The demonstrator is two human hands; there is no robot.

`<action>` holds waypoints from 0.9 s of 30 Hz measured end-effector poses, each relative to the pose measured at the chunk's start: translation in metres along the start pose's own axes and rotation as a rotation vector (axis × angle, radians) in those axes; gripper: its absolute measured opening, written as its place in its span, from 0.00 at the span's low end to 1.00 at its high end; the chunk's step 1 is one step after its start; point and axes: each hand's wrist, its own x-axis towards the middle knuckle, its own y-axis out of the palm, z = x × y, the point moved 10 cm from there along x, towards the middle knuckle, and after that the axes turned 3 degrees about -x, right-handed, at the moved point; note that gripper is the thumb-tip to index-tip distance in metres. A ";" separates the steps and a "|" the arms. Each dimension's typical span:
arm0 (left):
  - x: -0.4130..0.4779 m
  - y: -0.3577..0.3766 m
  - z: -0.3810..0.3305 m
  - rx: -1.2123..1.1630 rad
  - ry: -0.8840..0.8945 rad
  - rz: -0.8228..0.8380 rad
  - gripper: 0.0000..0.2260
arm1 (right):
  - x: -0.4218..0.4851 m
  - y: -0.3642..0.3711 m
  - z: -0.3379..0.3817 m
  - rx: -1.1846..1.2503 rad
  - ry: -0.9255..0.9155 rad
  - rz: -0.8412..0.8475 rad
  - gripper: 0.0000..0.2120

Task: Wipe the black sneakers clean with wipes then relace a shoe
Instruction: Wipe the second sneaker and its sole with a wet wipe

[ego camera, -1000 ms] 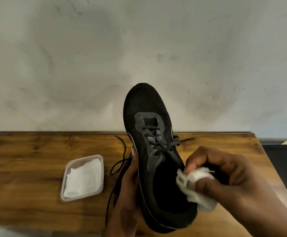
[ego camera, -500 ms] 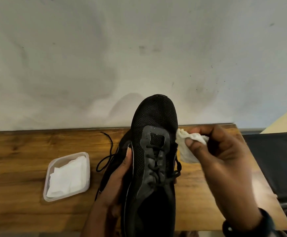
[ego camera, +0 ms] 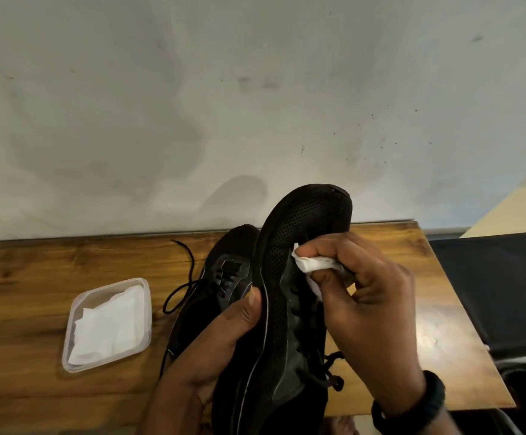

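The left hand (ego camera: 221, 346) gripped the raised black sneaker (ego camera: 305, 221) from its left side, fingers wrapped out of sight behind it and the thumb (ego camera: 252, 301) pressed flat on the mesh next to a thin grey line; at the far left, a clear plastic tub (ego camera: 90, 304) sat on the wooden desk (ego camera: 20, 293), about midway between the back and front edges, with folded white wipes (ego camera: 108, 324) lying inside; to the right of the tub a loose black lace (ego camera: 189, 279) curled over the wood, one end reaching toward the back edge; the lace ran to the second sneaker (ego camera: 227, 265), which lay flat on the desk with its toe near the back edge and its heel hidden behind the left hand; the held sneaker stood just right of it, turned on its side, toe pointing away past the back edge toward the grey wall (ego camera: 255, 89), laced front facing right; a crumpled white wipe (ego camera: 316, 265) was touching the upper below the toe; the right hand (ego camera: 368, 309) pinched that wipe between thumb and curled fingers, holding it against the shoe; a black band (ego camera: 412, 403) circled the right wrist; beyond the desk's right edge lay a dark surface (ego camera: 490, 293).
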 end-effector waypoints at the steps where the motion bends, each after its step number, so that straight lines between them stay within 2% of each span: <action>1: -0.001 -0.001 -0.003 0.006 0.017 -0.007 0.19 | 0.001 0.001 0.004 0.018 -0.032 0.032 0.11; 3: -0.002 -0.004 -0.008 0.001 0.039 -0.029 0.20 | 0.001 0.010 0.014 0.023 -0.111 0.146 0.14; 6: -0.001 -0.007 -0.008 -0.010 0.041 -0.018 0.26 | -0.006 0.032 0.028 -0.124 -0.226 0.353 0.16; 8: 0.000 -0.010 -0.005 -0.006 0.034 -0.026 0.30 | -0.010 0.038 0.027 -0.162 -0.219 0.498 0.17; 11: 0.001 -0.013 -0.004 0.018 0.025 -0.051 0.26 | -0.021 0.037 0.027 -0.037 -0.164 0.774 0.19; 12: 0.002 -0.012 -0.003 0.030 0.016 -0.055 0.27 | -0.021 0.033 0.028 0.009 -0.137 0.810 0.19; 13: 0.002 -0.012 -0.002 0.035 0.010 -0.053 0.30 | -0.018 0.028 0.027 0.024 -0.121 0.776 0.18; 15: 0.003 -0.013 0.000 0.015 0.006 -0.064 0.32 | -0.003 0.011 0.026 -0.020 -0.109 0.523 0.16; 17: 0.003 -0.011 -0.002 0.009 0.022 -0.059 0.26 | 0.004 0.002 0.025 -0.076 -0.074 0.291 0.14; 18: 0.002 -0.009 -0.003 0.005 0.032 -0.057 0.23 | 0.004 0.006 0.024 -0.092 -0.064 0.259 0.14; 20: 0.001 -0.009 -0.004 -0.014 0.041 -0.064 0.20 | -0.002 0.022 0.027 -0.120 -0.101 0.320 0.15; 24: 0.000 -0.013 -0.006 -0.044 0.049 -0.077 0.22 | -0.016 0.042 0.039 -0.175 -0.203 0.586 0.15; 27: 0.001 -0.010 -0.007 -0.022 0.065 -0.045 0.22 | -0.025 0.040 0.045 -0.057 -0.221 0.773 0.18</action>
